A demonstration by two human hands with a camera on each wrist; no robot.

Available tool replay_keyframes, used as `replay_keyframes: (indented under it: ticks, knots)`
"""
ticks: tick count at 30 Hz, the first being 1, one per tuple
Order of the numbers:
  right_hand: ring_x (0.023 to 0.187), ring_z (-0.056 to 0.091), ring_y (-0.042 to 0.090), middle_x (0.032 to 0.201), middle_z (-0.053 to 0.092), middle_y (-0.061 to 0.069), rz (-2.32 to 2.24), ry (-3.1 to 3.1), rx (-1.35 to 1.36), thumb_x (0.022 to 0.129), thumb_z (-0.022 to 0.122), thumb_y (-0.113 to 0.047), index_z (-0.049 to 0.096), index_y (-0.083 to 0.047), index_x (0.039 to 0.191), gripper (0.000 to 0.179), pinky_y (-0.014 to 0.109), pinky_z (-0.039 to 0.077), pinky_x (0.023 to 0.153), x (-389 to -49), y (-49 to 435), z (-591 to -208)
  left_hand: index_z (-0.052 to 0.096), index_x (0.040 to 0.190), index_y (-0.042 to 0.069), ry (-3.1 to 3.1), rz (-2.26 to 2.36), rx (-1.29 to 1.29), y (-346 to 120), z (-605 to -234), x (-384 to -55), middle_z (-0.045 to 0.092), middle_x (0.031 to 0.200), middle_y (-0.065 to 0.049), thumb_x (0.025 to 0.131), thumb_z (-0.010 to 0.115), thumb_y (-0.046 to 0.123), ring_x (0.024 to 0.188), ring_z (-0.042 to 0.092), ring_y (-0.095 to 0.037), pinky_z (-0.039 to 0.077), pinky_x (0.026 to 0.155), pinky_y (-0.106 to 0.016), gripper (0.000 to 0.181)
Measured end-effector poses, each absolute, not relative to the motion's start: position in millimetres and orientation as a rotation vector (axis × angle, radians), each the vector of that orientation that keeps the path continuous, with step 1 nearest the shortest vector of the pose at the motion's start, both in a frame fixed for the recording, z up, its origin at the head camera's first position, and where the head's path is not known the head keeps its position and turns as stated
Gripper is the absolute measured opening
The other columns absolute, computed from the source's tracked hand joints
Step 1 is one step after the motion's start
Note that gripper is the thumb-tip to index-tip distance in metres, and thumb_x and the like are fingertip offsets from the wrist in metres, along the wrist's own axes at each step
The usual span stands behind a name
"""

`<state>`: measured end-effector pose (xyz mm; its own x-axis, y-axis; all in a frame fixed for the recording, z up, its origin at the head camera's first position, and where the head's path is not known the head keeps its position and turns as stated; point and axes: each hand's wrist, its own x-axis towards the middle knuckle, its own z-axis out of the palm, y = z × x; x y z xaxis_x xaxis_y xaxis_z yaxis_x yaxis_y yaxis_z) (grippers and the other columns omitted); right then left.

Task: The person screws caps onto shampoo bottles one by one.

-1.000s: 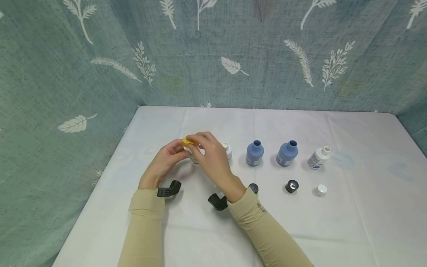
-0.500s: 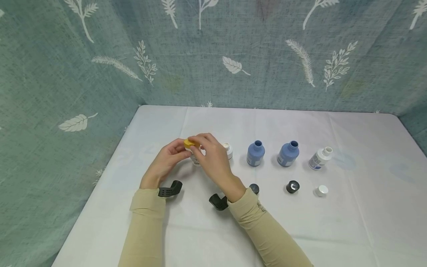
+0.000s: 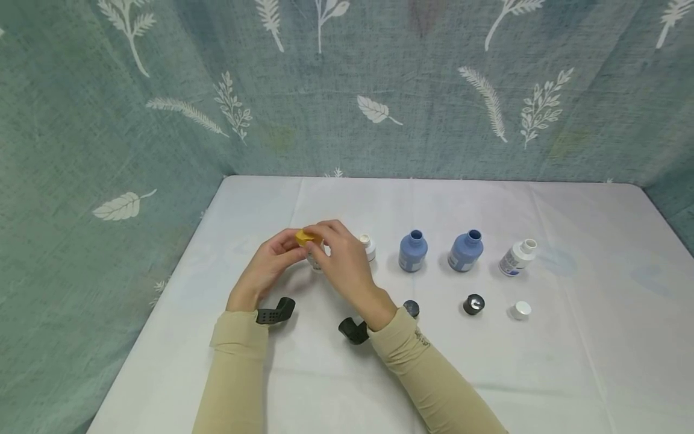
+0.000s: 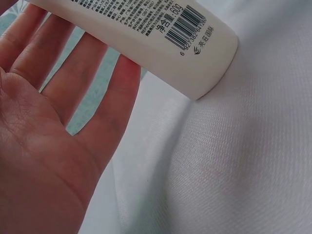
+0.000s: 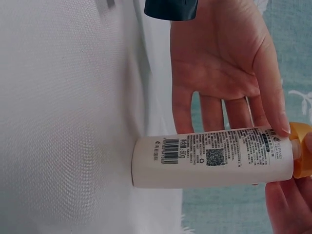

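A white bottle (image 5: 214, 158) with printed text and a barcode stands upright at the left of the table. My left hand (image 3: 264, 262) grips it, the thumb near its top and the fingers along its far side. My right hand (image 3: 347, 262) pinches the yellow cap (image 3: 305, 237) on top between thumb and fingers. In the right wrist view the cap sits tilted, and a bit of pale neck shows between it and the bottle. The bottle's base is right at the white cloth in both wrist views. Much of the bottle is hidden by the right hand in the head view.
Right of my hands stand an uncapped white bottle (image 3: 367, 247), two uncapped blue bottles (image 3: 413, 252) and another uncapped white bottle (image 3: 517, 258). Nearer lie two black caps (image 3: 474, 304) and a white cap (image 3: 521, 310). A patterned curtain (image 3: 347, 90) hangs behind the table.
My right fingers have shifted slightly on the yellow cap, which looks turned. The left hand keeps its hold on the bottle. The head view has shifted a little.
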<state>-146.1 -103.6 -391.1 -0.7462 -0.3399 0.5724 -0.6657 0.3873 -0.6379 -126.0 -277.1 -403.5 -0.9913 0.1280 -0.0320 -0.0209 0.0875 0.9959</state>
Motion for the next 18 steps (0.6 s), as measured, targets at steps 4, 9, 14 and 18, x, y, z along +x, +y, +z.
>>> replay_keyframes:
  ticks: [4,9,14,18]
  knots:
    - [0.081,0.056,0.006,0.102,0.057,-0.003,1.296,-2.311,0.867,0.083,0.065,-0.02,0.064,-0.015,0.105,0.023,0.016,0.043,0.065,-146.1,-103.3,-391.3,0.051,0.12,0.007,2.245,2.032,0.107,-277.6,-405.0,-126.5,0.055,0.116,-0.01,0.085,0.062,0.019,0.108,0.05,-0.022,0.039,0.092,-0.033,0.039]
    - [0.08,0.057,0.01,0.101,0.057,-0.002,1.299,-2.31,0.869,0.083,0.065,-0.02,0.064,-0.015,0.104,0.022,0.017,0.043,0.063,-146.2,-103.6,-391.9,0.051,0.12,0.008,2.237,2.036,0.103,-281.0,-411.5,-128.9,0.054,0.117,-0.01,0.085,0.061,0.018,0.109,0.049,-0.023,0.038,0.093,-0.035,0.038]
    - [0.079,0.057,0.011,0.101,0.058,-0.003,1.301,-2.311,0.869,0.083,0.064,-0.019,0.064,-0.015,0.104,0.022,0.017,0.043,0.064,-147.0,-103.7,-392.3,0.051,0.12,0.009,2.227,2.047,0.096,-284.2,-419.2,-132.2,0.054,0.119,-0.01,0.083,0.063,0.021,0.111,0.049,-0.023,0.038,0.094,-0.034,0.04]
    - [0.08,0.057,0.009,0.101,0.057,-0.003,1.306,-2.31,0.871,0.083,0.064,-0.019,0.064,-0.015,0.104,0.021,0.016,0.043,0.065,-146.9,-103.2,-392.4,0.052,0.12,0.01,2.229,2.045,0.092,-284.7,-420.7,-133.1,0.054,0.119,-0.009,0.082,0.064,0.025,0.111,0.049,-0.022,0.037,0.095,-0.036,0.043]
